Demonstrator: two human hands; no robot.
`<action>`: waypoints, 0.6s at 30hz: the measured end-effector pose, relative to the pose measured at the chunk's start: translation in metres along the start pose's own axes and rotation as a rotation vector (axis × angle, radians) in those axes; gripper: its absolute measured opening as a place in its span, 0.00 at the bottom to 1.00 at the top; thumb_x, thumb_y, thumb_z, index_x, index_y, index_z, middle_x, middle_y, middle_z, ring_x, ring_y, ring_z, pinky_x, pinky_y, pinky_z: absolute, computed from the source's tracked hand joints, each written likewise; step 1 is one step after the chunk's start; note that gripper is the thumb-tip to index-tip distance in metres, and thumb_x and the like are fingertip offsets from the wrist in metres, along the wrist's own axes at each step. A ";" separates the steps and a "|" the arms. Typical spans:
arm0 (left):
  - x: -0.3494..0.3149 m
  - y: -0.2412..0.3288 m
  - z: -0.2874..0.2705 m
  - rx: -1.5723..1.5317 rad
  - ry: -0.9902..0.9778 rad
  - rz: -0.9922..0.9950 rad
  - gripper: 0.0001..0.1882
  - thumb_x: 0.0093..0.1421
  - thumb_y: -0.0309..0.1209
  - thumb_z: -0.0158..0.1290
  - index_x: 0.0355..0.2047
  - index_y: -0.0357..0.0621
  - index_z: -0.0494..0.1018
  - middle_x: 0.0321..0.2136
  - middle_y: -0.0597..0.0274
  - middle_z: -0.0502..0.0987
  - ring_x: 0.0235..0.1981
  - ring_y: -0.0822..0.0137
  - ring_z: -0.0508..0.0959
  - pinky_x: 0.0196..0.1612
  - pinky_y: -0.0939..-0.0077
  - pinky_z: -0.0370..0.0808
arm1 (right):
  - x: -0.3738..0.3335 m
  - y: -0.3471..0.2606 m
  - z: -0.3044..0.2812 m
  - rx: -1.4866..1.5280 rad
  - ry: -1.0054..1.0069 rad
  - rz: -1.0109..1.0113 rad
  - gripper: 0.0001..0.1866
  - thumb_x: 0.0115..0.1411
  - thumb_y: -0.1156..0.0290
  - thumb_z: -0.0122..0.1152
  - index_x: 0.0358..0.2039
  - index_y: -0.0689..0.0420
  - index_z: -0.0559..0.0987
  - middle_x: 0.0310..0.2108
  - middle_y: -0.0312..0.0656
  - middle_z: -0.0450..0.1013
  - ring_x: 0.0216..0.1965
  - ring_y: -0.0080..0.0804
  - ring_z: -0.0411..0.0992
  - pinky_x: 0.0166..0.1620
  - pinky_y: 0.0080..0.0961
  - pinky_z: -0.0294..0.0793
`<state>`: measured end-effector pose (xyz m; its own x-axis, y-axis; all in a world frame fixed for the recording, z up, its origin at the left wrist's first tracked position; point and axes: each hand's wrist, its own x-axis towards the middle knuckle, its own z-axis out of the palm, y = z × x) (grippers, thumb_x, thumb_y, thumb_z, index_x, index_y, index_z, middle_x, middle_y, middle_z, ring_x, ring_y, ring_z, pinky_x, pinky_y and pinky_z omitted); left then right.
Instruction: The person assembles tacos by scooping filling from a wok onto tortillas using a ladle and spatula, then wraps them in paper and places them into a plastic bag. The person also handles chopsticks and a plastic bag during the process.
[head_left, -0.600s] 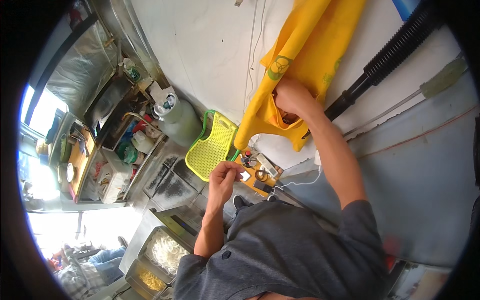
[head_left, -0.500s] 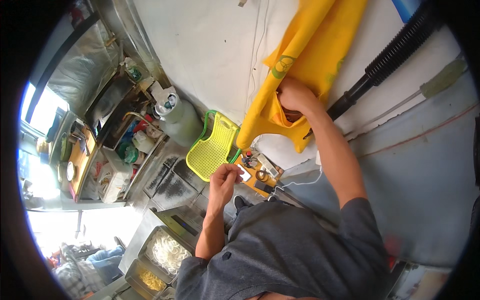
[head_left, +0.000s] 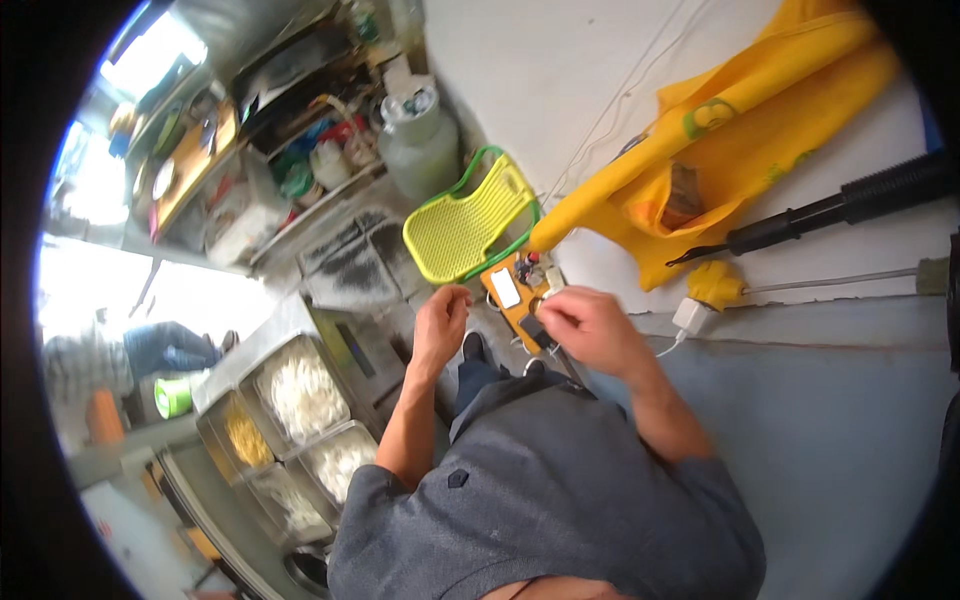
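While both hands are raised in front of the shirt (head_left: 540, 480), we find neither plainly at grips with anything, so we judge the step in hand a pause over the board (head_left: 516, 313), between one handling and another. On that board lie the white slab (head_left: 505, 288), face up, and the black block (head_left: 533, 329). As we read it, any pick-up from here calls for uncurling the fingers and lowering a hand; the slab, lying flat, would want a pinch at its edges, and the clutter (head_left: 527, 266) just beside it leaves little room on that side.

Pose: we note the left hand (head_left: 440, 325) to the left of the board, its forearm running steeply up from the sleeve, wrist slightly bent, fingers curled toward the palm. The right hand (head_left: 588, 330) overlaps the board's right edge in view, near the block; its forearm slants up and leftward, back of the hand toward us, fingers bunched with the thumb. We cannot tell whether the right touches the block or hovers above it, nor whether either set of curled fingers encloses something small.

Well up from the right hand hangs the yellow apron (head_left: 760, 130), its pocket (head_left: 648, 212) gaping, something brown (head_left: 684, 195) showing inside.
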<state>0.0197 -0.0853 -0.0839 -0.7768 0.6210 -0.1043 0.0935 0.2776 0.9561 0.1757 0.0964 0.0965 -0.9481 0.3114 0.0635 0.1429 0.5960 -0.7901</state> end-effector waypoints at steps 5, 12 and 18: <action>-0.081 -0.028 -0.001 0.136 0.221 -0.105 0.11 0.67 0.29 0.55 0.48 0.38 0.78 0.34 0.51 0.84 0.34 0.57 0.85 0.41 0.66 0.80 | -0.074 0.162 0.106 -0.512 -0.642 0.155 0.14 0.60 0.63 0.58 0.34 0.59 0.85 0.32 0.54 0.81 0.37 0.56 0.80 0.41 0.48 0.79; -0.254 -0.037 0.084 0.237 0.341 -0.292 0.10 0.68 0.30 0.56 0.46 0.40 0.80 0.32 0.55 0.84 0.33 0.65 0.83 0.39 0.71 0.79 | -0.168 0.250 0.185 -0.638 -1.097 0.063 0.11 0.53 0.71 0.61 0.35 0.57 0.87 0.39 0.52 0.83 0.43 0.53 0.82 0.43 0.46 0.81; -0.400 -0.006 0.193 0.116 0.360 -0.534 0.12 0.67 0.32 0.57 0.46 0.41 0.81 0.37 0.49 0.84 0.39 0.55 0.85 0.45 0.66 0.80 | -0.251 0.285 0.202 -0.628 -1.221 0.003 0.12 0.52 0.71 0.62 0.36 0.55 0.88 0.43 0.50 0.84 0.47 0.50 0.83 0.44 0.46 0.82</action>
<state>0.4494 -0.1940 -0.1005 -0.8933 0.0970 -0.4390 -0.3118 0.5698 0.7604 0.3976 0.0389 -0.2676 -0.5456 -0.3353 -0.7680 -0.0615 0.9300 -0.3624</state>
